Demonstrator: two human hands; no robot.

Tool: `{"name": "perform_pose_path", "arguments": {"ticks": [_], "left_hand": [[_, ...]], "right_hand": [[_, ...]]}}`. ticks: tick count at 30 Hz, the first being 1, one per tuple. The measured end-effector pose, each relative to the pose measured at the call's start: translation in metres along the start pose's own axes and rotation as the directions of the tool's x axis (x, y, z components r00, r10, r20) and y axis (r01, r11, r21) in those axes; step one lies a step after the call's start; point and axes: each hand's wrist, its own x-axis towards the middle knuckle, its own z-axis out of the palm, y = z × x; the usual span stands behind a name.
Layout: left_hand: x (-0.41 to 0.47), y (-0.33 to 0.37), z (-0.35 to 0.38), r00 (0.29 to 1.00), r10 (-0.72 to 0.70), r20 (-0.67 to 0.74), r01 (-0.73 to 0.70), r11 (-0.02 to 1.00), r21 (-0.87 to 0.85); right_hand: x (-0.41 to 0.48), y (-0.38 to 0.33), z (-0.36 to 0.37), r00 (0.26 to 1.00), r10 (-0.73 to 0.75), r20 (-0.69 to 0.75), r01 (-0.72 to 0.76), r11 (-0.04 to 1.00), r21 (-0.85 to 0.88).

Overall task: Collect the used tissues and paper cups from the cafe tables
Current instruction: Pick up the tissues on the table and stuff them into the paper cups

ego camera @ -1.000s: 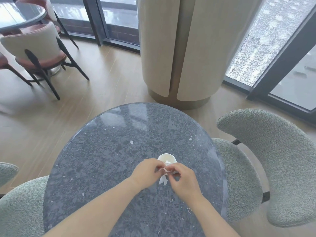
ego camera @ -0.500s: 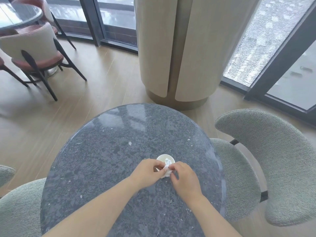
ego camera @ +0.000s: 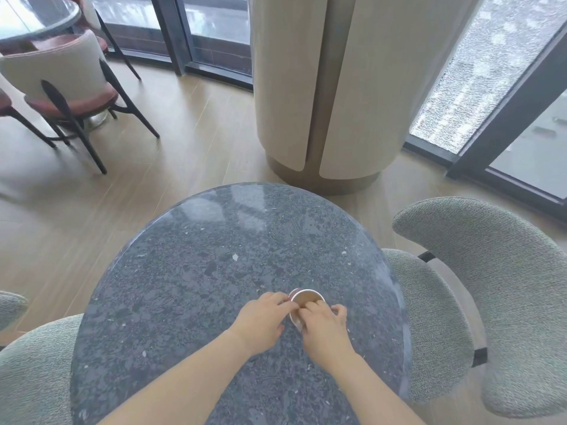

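Head camera, looking down over both forearms: paper cup (ego camera: 306, 299) stands upright on a round dark speckled table (ego camera: 214, 271), on the near right part of the top, well in from the edge; its mouth is open toward me and the inside looks brown.

Left hand (ego camera: 264, 320) sits against the cup's left side; fingers are curled in, their tips meeting the rim and the wall just below it; it holds the cup from that side.

Right hand (ego camera: 325, 331) comes in from the near side; fingers are bent, some tips lying on the near rim, the others curled round the cup's right side; the lower wall of the cup is hidden behind this hand. The two sets of fingertips almost touch at the near-left rim; I cannot tell whether anything small is pinched between them.

Surroundings: a grey fabric chair (ego camera: 491, 286) just beside the table on the right; another grey chair (ego camera: 33, 372) at the near left, its edge tucked by the tabletop; a broad pale column (ego camera: 337, 87) beyond the table on the wooden floor (ego camera: 184, 133); a second round table (ego camera: 36, 16) in the far left corner with a red-seated chair (ego camera: 61, 75) beside it; tall dark-framed windows (ego camera: 491, 56) along the back.
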Motion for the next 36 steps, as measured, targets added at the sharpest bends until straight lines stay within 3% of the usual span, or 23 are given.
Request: {"name": "perform_pose_path", "arguments": {"ticks": [6,12,15,19,22,26,30,36], "left_hand": [[0.011,0.006,-0.001,0.993,-0.087,-0.082,0.090,0.995,0.041],[0.014,0.008,-0.002,0.983,-0.122,-0.137,0.127,0.991,0.033],[0.013,0.010,0.000,0.977,-0.128,-0.168,0.127,0.992,-0.013],[0.010,0.008,0.003,0.979,-0.132,-0.157,0.129,0.991,-0.030],[0.007,0.007,0.003,0.987,-0.101,-0.123,0.099,0.995,-0.022],[0.001,0.003,0.001,0.984,-0.117,-0.134,0.111,0.992,-0.052],[-0.005,-0.001,-0.014,0.978,-0.100,-0.185,0.063,0.979,-0.195],[-0.022,0.005,-0.041,0.933,-0.120,-0.338,-0.031,0.912,-0.410]], "right_hand": [[-0.005,0.006,-0.017,0.971,-0.033,-0.238,0.070,0.986,0.150],[-0.008,0.011,-0.021,0.957,-0.083,-0.277,0.127,0.981,0.146],[-0.013,0.012,-0.019,0.976,-0.089,-0.198,0.104,0.992,0.068],[-0.015,0.015,-0.003,0.995,-0.080,0.066,0.080,0.997,0.008],[-0.010,0.012,0.001,0.989,-0.101,0.104,0.099,0.995,0.019],[-0.003,0.006,-0.005,0.988,-0.151,0.030,0.149,0.987,0.054],[-0.002,-0.001,-0.019,0.982,-0.185,-0.021,0.186,0.976,0.113],[-0.010,-0.017,-0.055,0.931,-0.211,-0.298,0.283,0.934,0.220]]}}
